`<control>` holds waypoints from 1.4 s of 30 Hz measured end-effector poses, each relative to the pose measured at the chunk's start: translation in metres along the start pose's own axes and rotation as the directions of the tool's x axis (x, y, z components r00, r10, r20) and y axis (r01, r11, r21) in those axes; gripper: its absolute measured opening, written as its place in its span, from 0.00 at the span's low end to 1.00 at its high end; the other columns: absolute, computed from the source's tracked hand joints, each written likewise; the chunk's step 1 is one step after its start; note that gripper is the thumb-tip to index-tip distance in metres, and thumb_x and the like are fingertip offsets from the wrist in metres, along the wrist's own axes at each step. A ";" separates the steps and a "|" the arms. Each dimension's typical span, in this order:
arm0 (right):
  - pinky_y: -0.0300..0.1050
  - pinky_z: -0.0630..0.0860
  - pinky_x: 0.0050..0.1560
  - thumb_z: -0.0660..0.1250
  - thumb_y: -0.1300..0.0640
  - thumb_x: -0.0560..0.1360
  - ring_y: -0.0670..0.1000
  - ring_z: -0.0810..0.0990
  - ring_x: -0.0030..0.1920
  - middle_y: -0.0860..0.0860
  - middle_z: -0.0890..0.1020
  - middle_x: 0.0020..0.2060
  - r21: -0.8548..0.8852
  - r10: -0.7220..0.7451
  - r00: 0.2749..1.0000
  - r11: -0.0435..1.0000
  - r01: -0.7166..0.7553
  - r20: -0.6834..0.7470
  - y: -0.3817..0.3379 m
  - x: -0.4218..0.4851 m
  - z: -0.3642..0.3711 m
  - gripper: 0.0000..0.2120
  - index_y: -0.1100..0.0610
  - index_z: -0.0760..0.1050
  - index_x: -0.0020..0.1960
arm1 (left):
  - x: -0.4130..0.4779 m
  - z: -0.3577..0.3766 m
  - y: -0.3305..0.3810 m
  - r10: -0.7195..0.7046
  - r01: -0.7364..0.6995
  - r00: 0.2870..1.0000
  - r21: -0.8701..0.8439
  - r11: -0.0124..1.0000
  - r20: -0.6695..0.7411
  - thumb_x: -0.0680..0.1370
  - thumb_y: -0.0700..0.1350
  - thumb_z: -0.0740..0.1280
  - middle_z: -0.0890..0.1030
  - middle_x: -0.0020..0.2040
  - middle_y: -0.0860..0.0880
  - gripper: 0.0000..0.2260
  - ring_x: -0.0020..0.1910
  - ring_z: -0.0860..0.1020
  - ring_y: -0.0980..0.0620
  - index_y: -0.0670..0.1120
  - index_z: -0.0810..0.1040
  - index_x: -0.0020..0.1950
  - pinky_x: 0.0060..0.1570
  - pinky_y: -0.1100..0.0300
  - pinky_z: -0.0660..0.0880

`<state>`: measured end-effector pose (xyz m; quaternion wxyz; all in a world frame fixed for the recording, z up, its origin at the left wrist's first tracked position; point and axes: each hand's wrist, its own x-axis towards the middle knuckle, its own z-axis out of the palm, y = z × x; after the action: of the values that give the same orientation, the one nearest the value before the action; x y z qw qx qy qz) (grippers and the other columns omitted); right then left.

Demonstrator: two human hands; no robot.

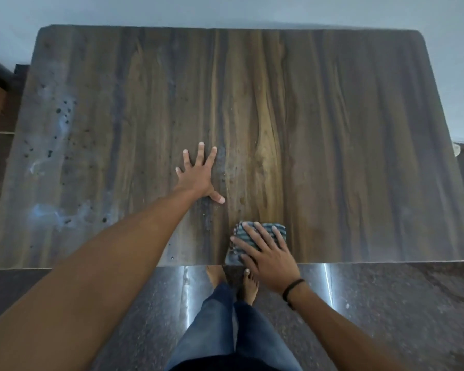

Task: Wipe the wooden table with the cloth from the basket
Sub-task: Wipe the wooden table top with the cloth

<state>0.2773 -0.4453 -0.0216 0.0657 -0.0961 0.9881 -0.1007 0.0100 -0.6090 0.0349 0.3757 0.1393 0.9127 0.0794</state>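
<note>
Right hand (269, 259) presses the striped cloth (255, 236) flat, fingers straight, at the bench's (359, 129) near edge. Left hand (198, 175) rests spread open, holding nothing.

Nothing written can be read in this view: no text, label, brand, number or sign. The table (359, 129) shows only wood grain, dark specks and pale smears. The cloth (244, 232) carries plain stripes, and the dark wristband (293, 287) bears no marking that can be made out.
</note>
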 end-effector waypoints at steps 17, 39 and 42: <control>0.61 0.45 0.79 0.47 0.39 0.84 0.54 0.52 0.81 0.46 0.52 0.82 0.017 0.161 0.986 0.987 -0.160 -0.053 0.032 0.069 -0.013 0.23 0.36 0.57 0.79 | 0.010 -0.002 -0.006 0.026 -0.027 0.999 0.040 0.999 0.037 0.59 0.64 0.81 0.24 0.77 0.52 0.69 0.76 0.30 0.33 0.59 0.30 0.79 0.71 0.26 0.48; 0.62 0.43 0.79 0.50 0.40 0.84 0.55 0.51 0.81 0.47 0.56 0.81 0.164 0.405 0.911 0.906 -0.389 -0.077 0.073 0.202 -0.040 0.23 0.37 0.58 0.79 | 0.090 -0.071 -0.030 -0.074 0.074 0.997 -0.001 0.997 -0.014 0.52 0.63 0.83 0.25 0.77 0.57 0.71 0.77 0.32 0.34 0.67 0.31 0.76 0.68 0.24 0.51; 0.63 0.48 0.78 0.49 0.40 0.84 0.55 0.53 0.81 0.47 0.56 0.81 0.017 -0.071 0.993 0.997 0.072 -0.096 0.074 0.189 -0.029 0.23 0.37 0.60 0.78 | 0.089 -0.068 -0.031 -0.059 0.059 0.997 -0.002 0.998 -0.041 0.52 0.64 0.83 0.27 0.78 0.57 0.71 0.77 0.33 0.34 0.66 0.33 0.78 0.68 0.24 0.51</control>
<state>0.0762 -0.4073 -0.0296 0.0157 -0.1258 0.9849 -0.1175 -0.1049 -0.6130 0.0159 0.3593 0.1104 0.9239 0.0715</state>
